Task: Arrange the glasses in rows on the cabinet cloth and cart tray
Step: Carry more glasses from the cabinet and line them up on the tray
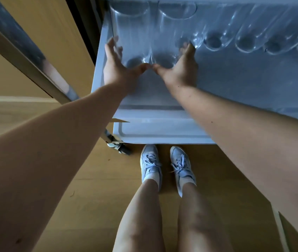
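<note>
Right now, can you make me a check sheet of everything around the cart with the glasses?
Surface: pale tray with a raised rim.
Job's things: two tall glasses stand side by side at the tray's left end; a row of glasses runs to the right.
Clutter: nothing seen.
Hands: left hand, fingers spread, touches the left glass; right hand is against the right glass; thumbs nearly meet in front.
Cables: nothing seen.
Surroundings: wooden floor, lower shelf, wheel, shoes.
</note>
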{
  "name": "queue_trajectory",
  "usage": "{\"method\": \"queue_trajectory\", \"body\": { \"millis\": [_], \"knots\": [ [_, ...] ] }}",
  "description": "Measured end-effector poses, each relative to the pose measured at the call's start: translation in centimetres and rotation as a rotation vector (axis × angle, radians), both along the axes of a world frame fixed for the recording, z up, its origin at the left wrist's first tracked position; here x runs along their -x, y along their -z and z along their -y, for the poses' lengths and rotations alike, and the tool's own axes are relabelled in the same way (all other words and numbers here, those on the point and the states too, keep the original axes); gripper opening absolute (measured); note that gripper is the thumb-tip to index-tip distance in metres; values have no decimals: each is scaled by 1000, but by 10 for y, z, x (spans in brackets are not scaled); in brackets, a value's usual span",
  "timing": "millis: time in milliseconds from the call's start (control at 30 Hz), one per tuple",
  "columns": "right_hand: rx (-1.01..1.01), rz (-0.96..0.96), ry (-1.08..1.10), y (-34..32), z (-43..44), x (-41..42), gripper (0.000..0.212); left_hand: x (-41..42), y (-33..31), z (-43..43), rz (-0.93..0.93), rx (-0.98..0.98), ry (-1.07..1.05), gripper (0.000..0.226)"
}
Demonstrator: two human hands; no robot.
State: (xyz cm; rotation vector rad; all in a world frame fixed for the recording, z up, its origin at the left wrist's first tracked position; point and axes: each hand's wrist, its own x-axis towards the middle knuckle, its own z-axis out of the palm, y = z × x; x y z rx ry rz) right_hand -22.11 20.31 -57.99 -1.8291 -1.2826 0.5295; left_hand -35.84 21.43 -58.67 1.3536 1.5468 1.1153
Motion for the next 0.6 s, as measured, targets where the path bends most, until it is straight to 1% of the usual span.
{"method": "queue_trajectory", "body": {
  "millis": [100, 267, 433, 600],
  "knots": [
    [-3, 3, 2, 1, -17, 3, 99, 0, 3, -16, -14, -32, -31, 93],
    [7, -1, 3, 8, -39, 8, 95, 6, 4, -44, -164, -27, -55, 96],
    [36, 14, 40, 6, -55, 19, 95, 10, 7, -57, -208, -21, -106, 103],
    [68, 31, 66, 4, -69, 28, 91, 16, 10, -66, -252, -37, -127, 99]
  ]
}}
